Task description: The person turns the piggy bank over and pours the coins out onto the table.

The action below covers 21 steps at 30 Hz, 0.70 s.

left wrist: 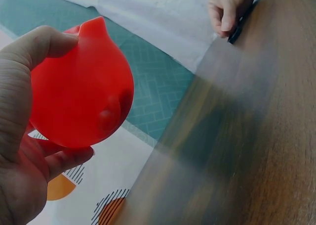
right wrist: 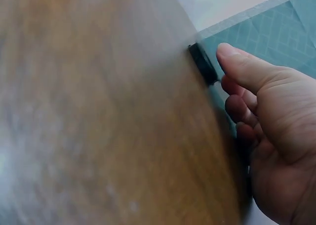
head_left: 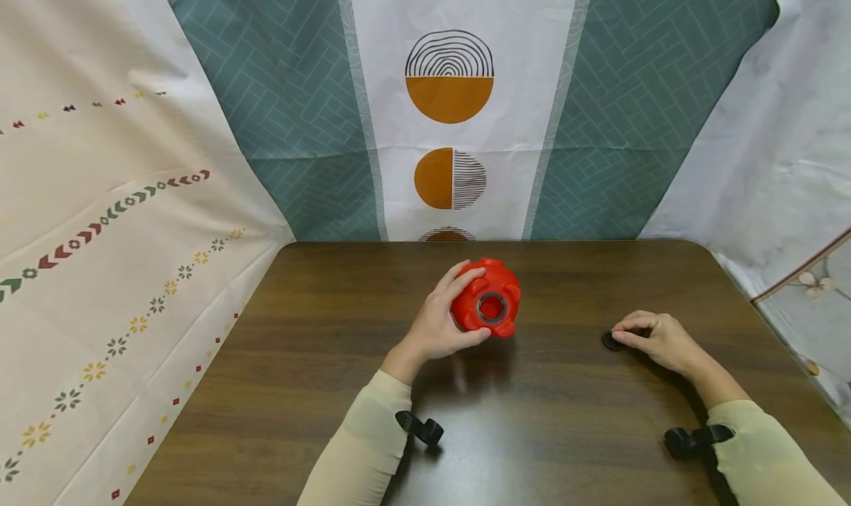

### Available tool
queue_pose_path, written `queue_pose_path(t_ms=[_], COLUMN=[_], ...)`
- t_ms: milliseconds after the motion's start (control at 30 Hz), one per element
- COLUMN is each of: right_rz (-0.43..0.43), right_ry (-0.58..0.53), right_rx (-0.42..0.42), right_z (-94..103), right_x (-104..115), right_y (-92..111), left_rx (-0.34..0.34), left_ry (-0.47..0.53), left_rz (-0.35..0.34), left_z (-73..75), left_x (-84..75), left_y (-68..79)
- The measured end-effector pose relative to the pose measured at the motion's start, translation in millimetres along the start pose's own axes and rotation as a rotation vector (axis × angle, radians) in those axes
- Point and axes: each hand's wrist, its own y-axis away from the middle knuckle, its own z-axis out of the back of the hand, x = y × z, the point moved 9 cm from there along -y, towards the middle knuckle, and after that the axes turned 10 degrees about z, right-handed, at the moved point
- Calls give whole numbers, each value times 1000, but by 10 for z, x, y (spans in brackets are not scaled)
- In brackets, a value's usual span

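Observation:
My left hand (head_left: 432,325) grips a round red piggy bank (head_left: 475,310) above the table, thumb and fingers spread round its side. Stubby feet ring a round, dark-rimmed hole (head_left: 492,308) that faces the head camera. In the left wrist view the smooth curved side of the piggy bank (left wrist: 81,96) shows, with a pointed bump near the thumb; the hole is out of sight there. On the right, my right hand (head_left: 668,343) pinches the edge of a small black round stopper (head_left: 610,341) at the tabletop. The right wrist view partly hides how the fingertips meet the stopper (right wrist: 202,64).
A dark brown wooden table (head_left: 299,388) spans the view beneath both hands. Patterned cloth (head_left: 292,85) hangs behind it, and pale cloths (head_left: 133,269) border the left and right sides. Each sleeve carries a black wrist camera (head_left: 420,428).

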Motion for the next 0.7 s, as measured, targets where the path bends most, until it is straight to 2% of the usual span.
queue_pose_path(t_ms=[167, 300, 400, 533, 600, 700], right_rz=[-34, -33, -17, -11, -20, -41], right_ry=[19, -63, -258, -567, -641, -686], right_rx=[-103, -140, -113, -57, -31, -24], right_z=[122, 84, -127, -540, -735, -948], right_x=[150, 501, 838, 1230, 1355, 1433], right_y=[-25, -149, -311, -545, -635, -716], left_rx=[5, 8, 5, 1, 3, 10], left_ry=[-5, 0, 9, 22, 30, 32], left_rz=[2, 1, 2, 18, 28, 34], left_z=[-10, -7, -2, -25, -59, -132], left_x=[2, 2, 14, 64, 99, 140], left_y=[-16, -31, -36, -24, -12, 3])
